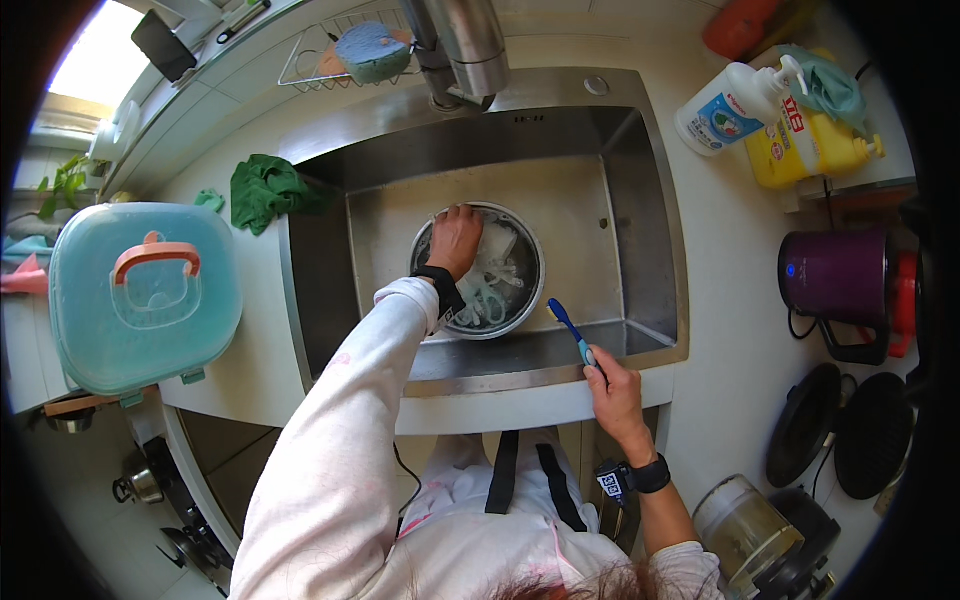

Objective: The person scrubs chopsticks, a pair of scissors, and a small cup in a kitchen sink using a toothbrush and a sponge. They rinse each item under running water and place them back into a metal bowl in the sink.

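Observation:
A round metal basin (541,259) stands in the stainless steel sink (480,375), with water and several pale, translucent items (491,300) in it. My left hand (456,241) reaches into the upper left of the basin; its fingertips are bent down inside the rim, and what they touch is hidden. In my right hand (616,390) is a blue toothbrush (571,328), held by its handle over the sink's front edge, with the bristle head pointing up and left, just right of the basin.
The faucet (469,52) rises behind the sink, beside a wire rack with sponges (373,52). Left are a green cloth (266,191) and a teal lidded box (146,300). Right stand a white pump bottle (727,109), a yellow bottle (802,146) and a purple kettle (836,274).

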`<act>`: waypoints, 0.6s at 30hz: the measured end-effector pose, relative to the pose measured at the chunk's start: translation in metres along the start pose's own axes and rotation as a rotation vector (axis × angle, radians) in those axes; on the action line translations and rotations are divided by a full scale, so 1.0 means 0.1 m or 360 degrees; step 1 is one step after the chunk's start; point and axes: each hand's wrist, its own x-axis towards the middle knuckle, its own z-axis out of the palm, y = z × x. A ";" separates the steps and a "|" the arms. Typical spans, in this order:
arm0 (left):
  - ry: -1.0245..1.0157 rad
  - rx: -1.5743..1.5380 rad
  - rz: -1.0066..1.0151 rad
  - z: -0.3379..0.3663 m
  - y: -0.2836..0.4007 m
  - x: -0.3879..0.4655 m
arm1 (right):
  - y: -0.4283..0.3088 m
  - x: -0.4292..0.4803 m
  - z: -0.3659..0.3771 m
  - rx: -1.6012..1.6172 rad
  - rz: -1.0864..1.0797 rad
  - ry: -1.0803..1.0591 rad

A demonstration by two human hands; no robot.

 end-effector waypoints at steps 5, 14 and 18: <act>-0.0186 -0.0192 -0.0240 0.21 0.00 -0.01 | -0.02 0.09 -0.01 0.0034 -0.0028 -0.0033; -0.0392 -0.2715 -0.1279 -0.52 -0.21 -0.04 | -0.33 0.42 0.20 0.0002 -0.0095 -0.0091; -0.0535 -0.3691 -0.1369 -0.93 -0.18 -0.17 | -0.54 0.58 0.45 -0.0081 -0.0195 -0.0079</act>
